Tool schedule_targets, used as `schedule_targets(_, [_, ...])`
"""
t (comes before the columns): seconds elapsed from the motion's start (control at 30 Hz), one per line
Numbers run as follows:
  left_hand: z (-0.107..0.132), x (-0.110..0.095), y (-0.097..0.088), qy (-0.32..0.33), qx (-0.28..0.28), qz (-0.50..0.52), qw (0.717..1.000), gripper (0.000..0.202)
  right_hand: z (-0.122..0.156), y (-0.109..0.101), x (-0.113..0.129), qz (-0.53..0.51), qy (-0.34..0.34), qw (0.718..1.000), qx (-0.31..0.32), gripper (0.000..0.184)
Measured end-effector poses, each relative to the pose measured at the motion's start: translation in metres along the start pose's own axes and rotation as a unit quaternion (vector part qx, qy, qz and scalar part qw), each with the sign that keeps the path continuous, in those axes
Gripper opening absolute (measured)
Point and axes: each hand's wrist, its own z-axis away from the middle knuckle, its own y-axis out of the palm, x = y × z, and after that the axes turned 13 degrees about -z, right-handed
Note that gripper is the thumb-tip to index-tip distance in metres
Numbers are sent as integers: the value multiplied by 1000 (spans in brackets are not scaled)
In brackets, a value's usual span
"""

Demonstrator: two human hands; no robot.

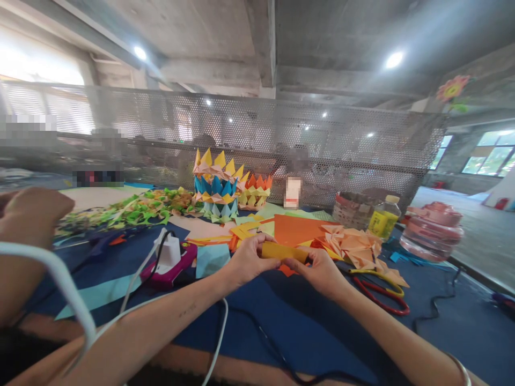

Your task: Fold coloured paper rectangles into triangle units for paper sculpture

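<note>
A small yellow piece of paper, which looks folded or curled, is stretched between my two hands above the blue tabletop. My left hand pinches its left end, and my right hand grips the right end with thumb and fingers. Just behind them lie an orange sheet and a heap of folded peach paper pieces. Scissors with red and yellow handles rest to the right of my right hand. A light blue paper square sits left of my left hand.
Stacked folded-paper crowns stand at the back, near a pile of green leaf-like scraps. A purple power strip with cords is at left. A yellow-labelled bottle and pink jug stand right. Another person's arm reaches in at left.
</note>
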Motion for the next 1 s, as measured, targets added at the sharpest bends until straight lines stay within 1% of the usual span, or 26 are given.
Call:
schedule_targets(0.1, [-3,2,-3,1,3,0,1000,37,-1,-3,-1,13,-5,1000,-4,41])
schedule_targets(0.23, [-6,3,-7,3,9,-15,1000,16,-3,-6,-1,26,-10,1000,-3,40])
schedule_targets(0.3, [-6,4,-8,4,12,-27,1000,10,-3,-7,-1,35,-14,999,-4,41])
schedule_targets(0.5, [-7,8,-13,-7,12,-56,998,19,-4,-12,-6,67,-16,998,-4,38])
schedule_targets(0.7, [-14,12,-29,-19,-1,-65,998,28,-10,-30,-21,111,15,994,-3,24])
schedule_targets(0.8, [-15,12,-32,-14,4,-63,998,29,-13,-36,-27,114,24,993,-7,26])
schedule_targets(0.9, [-13,11,-28,-6,19,-72,997,29,-11,-31,-26,106,16,994,-4,25])
schedule_targets(1.0, [-9,12,-20,3,49,-94,994,25,-6,-19,-17,92,-10,996,9,29])
